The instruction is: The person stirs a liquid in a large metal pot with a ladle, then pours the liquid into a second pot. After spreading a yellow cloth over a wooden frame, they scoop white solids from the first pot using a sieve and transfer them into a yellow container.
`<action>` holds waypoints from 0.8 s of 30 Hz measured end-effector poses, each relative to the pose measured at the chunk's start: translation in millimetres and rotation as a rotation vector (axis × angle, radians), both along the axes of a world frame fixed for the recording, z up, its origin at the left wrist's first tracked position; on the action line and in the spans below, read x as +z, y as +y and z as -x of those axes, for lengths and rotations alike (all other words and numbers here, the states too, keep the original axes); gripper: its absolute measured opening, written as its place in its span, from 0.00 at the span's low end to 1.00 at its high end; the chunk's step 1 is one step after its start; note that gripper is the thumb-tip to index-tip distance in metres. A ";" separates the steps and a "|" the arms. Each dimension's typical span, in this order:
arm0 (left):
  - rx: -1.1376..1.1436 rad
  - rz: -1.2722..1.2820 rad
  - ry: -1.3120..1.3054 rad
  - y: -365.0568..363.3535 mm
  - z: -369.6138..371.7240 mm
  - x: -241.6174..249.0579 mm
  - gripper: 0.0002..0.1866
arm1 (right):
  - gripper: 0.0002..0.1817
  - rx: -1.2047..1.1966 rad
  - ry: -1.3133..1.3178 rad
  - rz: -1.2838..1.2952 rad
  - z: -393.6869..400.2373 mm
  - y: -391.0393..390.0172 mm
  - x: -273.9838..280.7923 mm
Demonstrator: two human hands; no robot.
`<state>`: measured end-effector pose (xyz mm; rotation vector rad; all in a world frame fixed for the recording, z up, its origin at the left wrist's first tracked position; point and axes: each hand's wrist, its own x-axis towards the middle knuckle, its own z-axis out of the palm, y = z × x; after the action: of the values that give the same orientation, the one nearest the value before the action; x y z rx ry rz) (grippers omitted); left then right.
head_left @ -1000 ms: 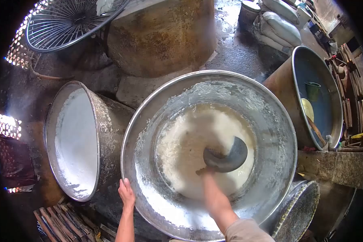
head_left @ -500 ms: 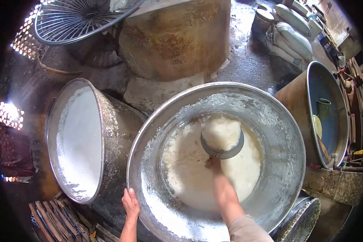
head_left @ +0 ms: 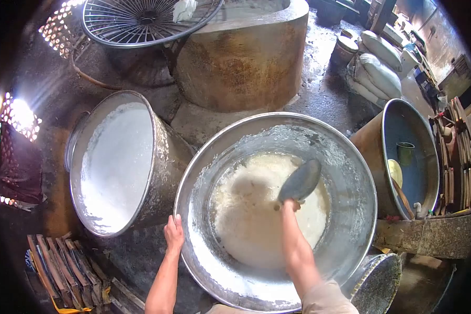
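A wide metal vat stands in front of me, with a pale, curd-like mass in cloudy liquid at its bottom. My left hand is closed on the vat's left rim. Inside the vat, my right hand grips a round, dark grey scoop near its base. The scoop is tipped on its side above the right part of the pale mass, its underside partly toward me. Whether anything is left in its bowl is hidden.
To the left, a vat holds white liquid. At right, another vat contains a green cup and a wooden-handled ladle. A concrete cylinder and a slatted round rack stand behind. Wooden frames lie lower left.
The scoop held pale curd-like stuff facing up; now it is tipped over and moved slightly right. My left hand stays on the rim. The whole view has shifted a little.
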<state>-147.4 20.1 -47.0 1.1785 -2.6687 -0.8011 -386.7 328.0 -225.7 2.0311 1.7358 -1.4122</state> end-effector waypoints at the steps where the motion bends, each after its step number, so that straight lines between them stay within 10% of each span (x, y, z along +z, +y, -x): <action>1: -0.002 0.014 0.010 0.0 -0.1 0.0 0.24 | 0.34 0.097 0.008 -0.058 -23.8 7.7 6.0; 3: -0.001 0.001 0.011 -1.6 0.4 -1.7 0.25 | 0.30 0.372 0.064 -0.222 -72.2 37.5 -28.1; 18: 0.016 -0.028 -0.010 -0.9 5.8 4.9 0.29 | 0.07 0.581 0.272 0.807 -127.1 29.0 -127.2; 21: 0.008 -0.062 -0.032 -5.3 3.7 0.2 0.29 | 0.07 1.157 0.649 0.678 -128.9 12.6 -158.1; 24: 0.014 -0.059 -0.030 -10.8 -4.3 -11.9 0.30 | 0.08 0.834 0.096 0.797 -116.9 -24.8 -108.4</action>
<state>-143.1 9.3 -58.9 1.2301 -2.6748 -0.8721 -269.8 303.2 -334.1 0.7187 1.4066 -1.5097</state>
